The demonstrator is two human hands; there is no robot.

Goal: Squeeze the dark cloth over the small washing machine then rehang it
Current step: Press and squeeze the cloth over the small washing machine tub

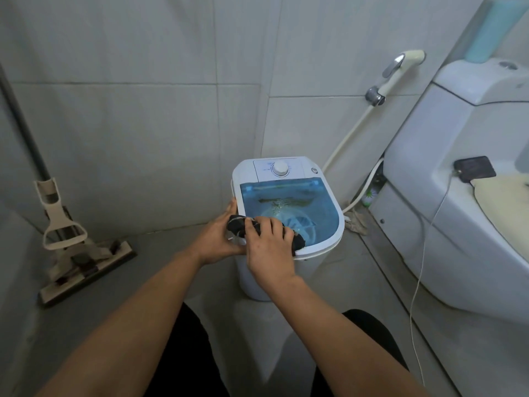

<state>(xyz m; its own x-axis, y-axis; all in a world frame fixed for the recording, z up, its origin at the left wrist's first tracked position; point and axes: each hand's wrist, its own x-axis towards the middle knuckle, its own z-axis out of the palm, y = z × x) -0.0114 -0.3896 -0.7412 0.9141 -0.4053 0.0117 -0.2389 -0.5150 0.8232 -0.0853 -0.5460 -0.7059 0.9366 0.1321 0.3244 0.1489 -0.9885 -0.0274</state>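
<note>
Both hands grip the dark cloth [240, 224] above the near left rim of the small washing machine [289, 207]. The left hand [220, 239] closes its fingers around the cloth's left end; the right hand [270, 247] wraps over its middle, fingers curled tight on it. The cloth is black, bunched into a thick twisted roll, with one end [297, 242] poking out past the right hand over the blue tub. A mop [80, 247] leans against the left wall, and a toilet [458, 196] stands to the right.
</note>
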